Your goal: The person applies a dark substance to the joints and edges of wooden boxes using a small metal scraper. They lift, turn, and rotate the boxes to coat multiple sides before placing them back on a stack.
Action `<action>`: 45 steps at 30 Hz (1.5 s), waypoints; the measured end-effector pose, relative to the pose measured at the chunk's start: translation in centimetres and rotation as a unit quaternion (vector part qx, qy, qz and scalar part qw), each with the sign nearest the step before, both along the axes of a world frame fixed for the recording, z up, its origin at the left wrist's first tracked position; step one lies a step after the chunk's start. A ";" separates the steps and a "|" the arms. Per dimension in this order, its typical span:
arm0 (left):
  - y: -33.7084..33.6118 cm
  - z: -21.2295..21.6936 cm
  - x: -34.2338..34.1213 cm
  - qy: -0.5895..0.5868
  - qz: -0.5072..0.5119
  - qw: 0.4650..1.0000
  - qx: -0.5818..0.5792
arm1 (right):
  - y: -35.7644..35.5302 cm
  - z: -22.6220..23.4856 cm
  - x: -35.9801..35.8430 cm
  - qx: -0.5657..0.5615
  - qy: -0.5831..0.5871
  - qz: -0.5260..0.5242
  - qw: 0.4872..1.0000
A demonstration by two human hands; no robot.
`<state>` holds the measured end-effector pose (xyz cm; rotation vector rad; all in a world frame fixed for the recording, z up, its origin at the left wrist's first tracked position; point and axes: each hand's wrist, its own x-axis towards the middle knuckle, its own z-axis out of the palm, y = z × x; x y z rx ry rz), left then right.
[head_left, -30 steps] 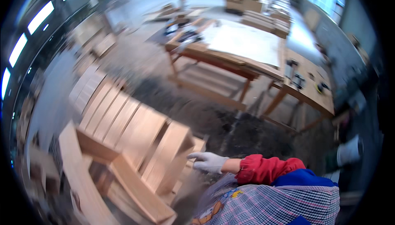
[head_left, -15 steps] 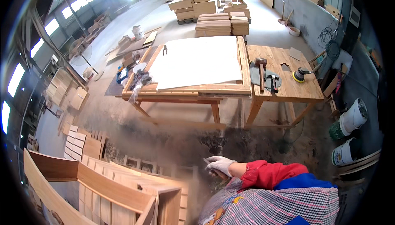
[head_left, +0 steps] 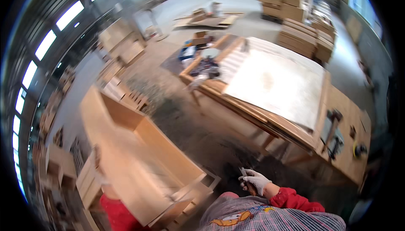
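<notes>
At the lower left a pale wooden drawer-like box (head_left: 139, 163) is tilted, its broad outer side facing me and its open inside beyond. My left hand (head_left: 98, 172) lies against the left edge of that side. Its fingers are smeared by motion, so I cannot tell whether they grip the wood. Lower middle, my right hand (head_left: 257, 180), in a white glove, is closed around a small hand tool (head_left: 243, 172). It has a flat metal blade and what looks like a brown handle. The tool is apart from the box, over the dark floor.
A workbench (head_left: 249, 112) with a white sheet (head_left: 274, 83) stands ahead to the right. On the adjoining table (head_left: 352, 155) lie a mallet (head_left: 333, 125) and a sander (head_left: 360, 150). Wooden pieces (head_left: 88, 180) are at the left; stacked boards (head_left: 297, 36) stand farther back.
My view has swung left, so the bench appears farther right and slanted. My left hand has come into view at the box, which shows more of its outer side. My right hand still holds the tool.
</notes>
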<state>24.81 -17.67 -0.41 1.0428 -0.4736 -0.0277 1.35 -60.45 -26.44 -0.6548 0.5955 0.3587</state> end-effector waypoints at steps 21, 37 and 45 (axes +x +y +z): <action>-5.2 -14.2 34.8 0.312 0.277 0.898 -0.137 | 1.5 1.3 50.9 -0.075 0.001 0.215 0.974; 11.4 -19.2 63.6 0.302 0.268 0.907 -0.120 | 21.8 6.7 93.0 0.018 -0.201 0.447 0.872; 11.2 -20.0 84.7 0.298 0.250 0.921 -0.002 | 35.5 7.6 114.0 -0.008 -0.281 0.421 0.862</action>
